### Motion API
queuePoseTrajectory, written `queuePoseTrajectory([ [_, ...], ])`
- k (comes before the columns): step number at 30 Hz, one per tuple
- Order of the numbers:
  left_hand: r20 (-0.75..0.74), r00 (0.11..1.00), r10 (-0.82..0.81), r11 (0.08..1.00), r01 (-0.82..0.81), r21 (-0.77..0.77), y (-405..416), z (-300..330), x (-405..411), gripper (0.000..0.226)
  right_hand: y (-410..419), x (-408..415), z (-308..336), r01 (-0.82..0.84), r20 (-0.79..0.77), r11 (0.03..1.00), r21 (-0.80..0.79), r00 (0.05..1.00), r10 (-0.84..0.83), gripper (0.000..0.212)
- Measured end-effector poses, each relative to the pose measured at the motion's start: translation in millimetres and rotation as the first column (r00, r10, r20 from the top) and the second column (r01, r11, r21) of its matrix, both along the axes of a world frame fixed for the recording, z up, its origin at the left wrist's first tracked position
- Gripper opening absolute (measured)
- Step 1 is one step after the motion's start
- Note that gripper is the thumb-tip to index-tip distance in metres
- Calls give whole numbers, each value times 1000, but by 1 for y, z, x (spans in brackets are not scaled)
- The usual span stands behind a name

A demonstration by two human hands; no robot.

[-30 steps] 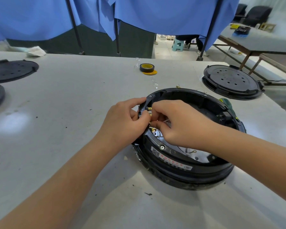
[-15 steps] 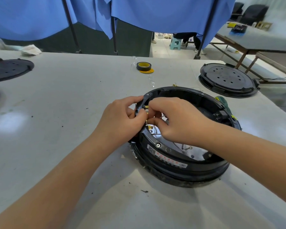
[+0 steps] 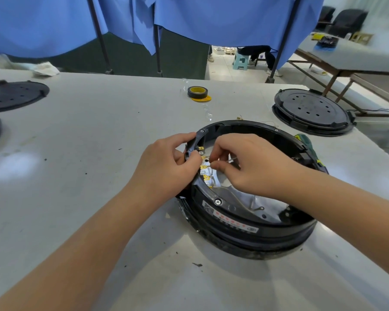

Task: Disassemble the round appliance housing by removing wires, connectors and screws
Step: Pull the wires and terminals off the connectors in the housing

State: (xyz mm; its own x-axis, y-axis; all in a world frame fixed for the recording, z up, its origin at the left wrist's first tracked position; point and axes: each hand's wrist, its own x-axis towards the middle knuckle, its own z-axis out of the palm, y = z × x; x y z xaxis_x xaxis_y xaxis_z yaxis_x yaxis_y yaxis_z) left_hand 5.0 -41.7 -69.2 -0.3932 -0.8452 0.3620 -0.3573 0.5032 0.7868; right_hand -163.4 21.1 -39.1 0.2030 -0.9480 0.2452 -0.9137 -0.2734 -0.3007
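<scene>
Worktop (image 3: 99,153): pale, carries all below.
Housing (image 3: 245,234): black ring, right of centre, before me.
My left hand (image 3: 164,167): fingers curled over the housing's near-left rim, steadying it.
My right hand (image 3: 252,164): fingers pinching a thin wire (image 3: 230,161) beside the brass terminals (image 3: 203,167).
Step, as I judge: unplugging connectors; next needs a straight pull off the tab.
Label (image 3: 231,222): red and white, unreadable.

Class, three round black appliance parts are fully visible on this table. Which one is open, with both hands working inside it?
The housing nearest the camera: an open ring, with the left hand and right hand at its brass terminals. The far-right lid and far-left lid are closed discs.
</scene>
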Motion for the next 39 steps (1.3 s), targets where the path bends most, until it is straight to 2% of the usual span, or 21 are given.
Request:
queuePoseTrajectory([
  [10, -3, 1000, 0, 1000, 0, -15, 0, -1, 1, 34, 4, 2, 3, -54, 76, 998, -17, 996, 55, 5],
  [15, -20, 1000, 5, 1000, -6, -28, 1, -3, 1, 33, 4, 1, 4, -81, 66, 996, -47, 994, 84, 9],
  [20, -33, 999, 4, 1000, -5, -20, 0, -4, 1, 32, 4, 0, 5, -74, 110, 995, -65, 991, 81, 7],
  [29, -38, 999, 15, 1000, -15, 4, 1, -5, 1, 33, 7, -1, 20, -29, 95, 975, -221, 994, 51, 6],
  [35, -46, 999, 19, 999, -18, 30, 2, -5, 0, 38, 9, -2, 37, -27, 130, 971, -237, 990, 60, 6],
  [39, -35, 999, 16, 1000, -15, 16, 1, -6, 1, 34, 5, -8, 57, 6, 128, 964, -266, 991, 30, 8],
])
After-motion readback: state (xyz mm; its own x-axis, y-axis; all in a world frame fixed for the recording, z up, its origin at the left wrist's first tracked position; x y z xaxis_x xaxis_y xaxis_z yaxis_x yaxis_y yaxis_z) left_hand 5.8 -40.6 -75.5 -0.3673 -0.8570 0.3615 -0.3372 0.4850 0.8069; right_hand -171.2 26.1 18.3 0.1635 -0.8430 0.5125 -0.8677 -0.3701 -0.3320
